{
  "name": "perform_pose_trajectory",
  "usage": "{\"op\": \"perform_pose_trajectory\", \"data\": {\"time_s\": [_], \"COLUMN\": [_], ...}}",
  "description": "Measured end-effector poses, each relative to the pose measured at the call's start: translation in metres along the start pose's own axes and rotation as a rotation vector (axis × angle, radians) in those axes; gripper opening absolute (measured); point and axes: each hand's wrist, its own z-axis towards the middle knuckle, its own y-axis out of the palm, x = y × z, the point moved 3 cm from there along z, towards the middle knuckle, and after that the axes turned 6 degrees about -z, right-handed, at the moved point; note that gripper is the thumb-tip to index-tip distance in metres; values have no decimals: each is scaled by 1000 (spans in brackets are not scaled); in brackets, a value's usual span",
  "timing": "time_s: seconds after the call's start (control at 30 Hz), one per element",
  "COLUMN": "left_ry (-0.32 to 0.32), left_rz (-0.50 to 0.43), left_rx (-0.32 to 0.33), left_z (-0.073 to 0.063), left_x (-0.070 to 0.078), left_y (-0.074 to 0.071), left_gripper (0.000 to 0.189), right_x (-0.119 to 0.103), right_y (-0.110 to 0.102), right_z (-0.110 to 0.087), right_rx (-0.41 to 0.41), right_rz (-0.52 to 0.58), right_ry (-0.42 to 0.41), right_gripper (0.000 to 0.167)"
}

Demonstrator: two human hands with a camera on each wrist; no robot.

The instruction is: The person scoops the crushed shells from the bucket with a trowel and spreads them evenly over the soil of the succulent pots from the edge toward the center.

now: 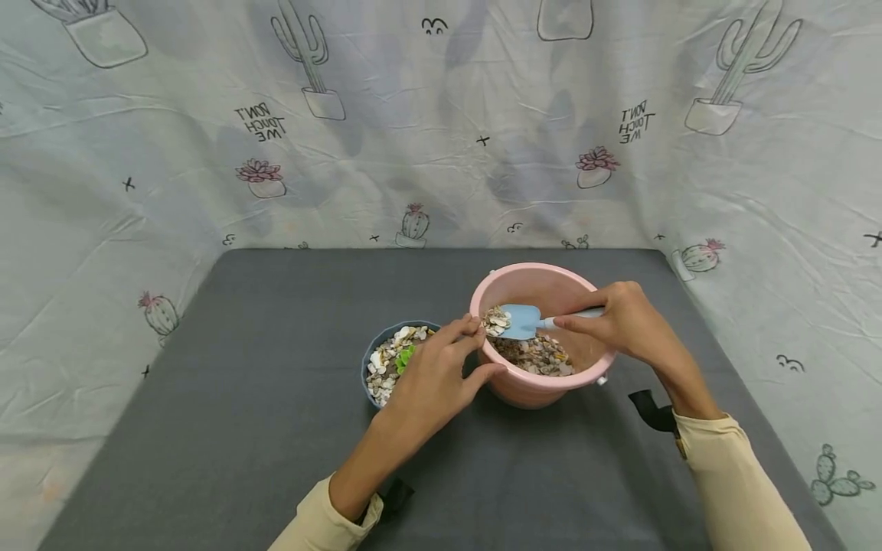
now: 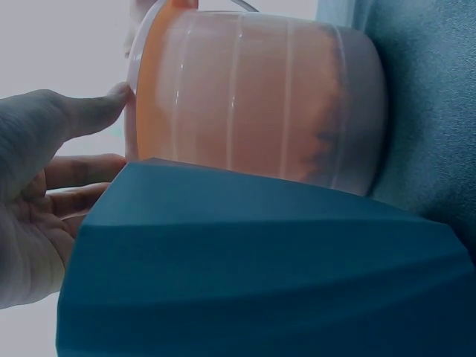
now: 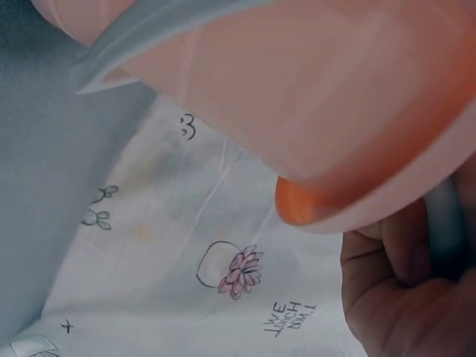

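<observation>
My right hand (image 1: pixel 623 321) grips the pale handle of a small blue trowel (image 1: pixel 521 321) over a pink bucket (image 1: pixel 535 272). Pale shell-like chips (image 1: pixel 494 321) lie at the blade's tip, by the bucket's left rim. More of these mixed chips (image 1: pixel 540 355) cover the bucket's bottom. With bent fingers, my left hand (image 1: pixel 430 371) touches the bucket's left rim, thumb lower down on the near side; the left wrist view shows its thumb (image 2: pixel 97 113) at the rim edge. Partly behind that hand stands a blue pot (image 1: pixel 365 375) of similar chips with a green plant (image 1: pixel 404 358).
Both containers stand on a dark grey cloth-covered table (image 1: pixel 227 413). A pale curtain (image 1: pixel 441 168) printed with cacti encloses the back and sides. In the left wrist view the blue pot's wall (image 2: pixel 260 268) fills the lower part, close beside the bucket.
</observation>
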Motion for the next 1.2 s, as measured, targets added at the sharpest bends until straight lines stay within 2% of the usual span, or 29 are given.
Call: {"op": "perform_pose_trajectory", "data": {"time_s": [0.13, 0.3, 0.5, 0.63, 0.73, 0.87, 0.93, 1.0, 1.07, 1.2], "left_ry": [-4, 8, -31, -94, -173, -320, -358, -353, -314, -232], "left_rz": [-15, -30, -160, -208, -182, -195, -231, -272, -309, -338], "left_rx": [2, -37, -99, -128, -169, -297, -378, -452, -501, -529], "left_z": [-2, -5, -6, -8, -12, -22, -29, -35, -42, -54], "left_x": [-1, -2, -12, -25, -42, -73, -85, -93, -97, -97], "left_y": [-1, -5, -11, -22, -39, -60, -65, -67, -66, -68], "left_gripper": [46, 47, 50, 60, 76, 103, 114, 121, 127, 137], "right_x": [1, -2, -12, -23, -35, -60, -73, -85, -96, -115], "right_y": [-4, -16, -33, -38, -40, -35, -30, -22, -14, 2], "right_z": [-6, -20, -31, -37, -40, -40, -39, -36, -32, -26], "right_rx": [20, 59, 143, 153, 159, 154, 135, 113, 87, 49], "right_rz": [65, 85, 49, 70, 78, 91, 108, 117, 118, 96], "right_ry": [29, 75, 98, 111, 120, 101, 68, 35, -5, -49], "right_gripper": [9, 13, 14, 13, 13, 12, 12, 12, 11, 11]}}
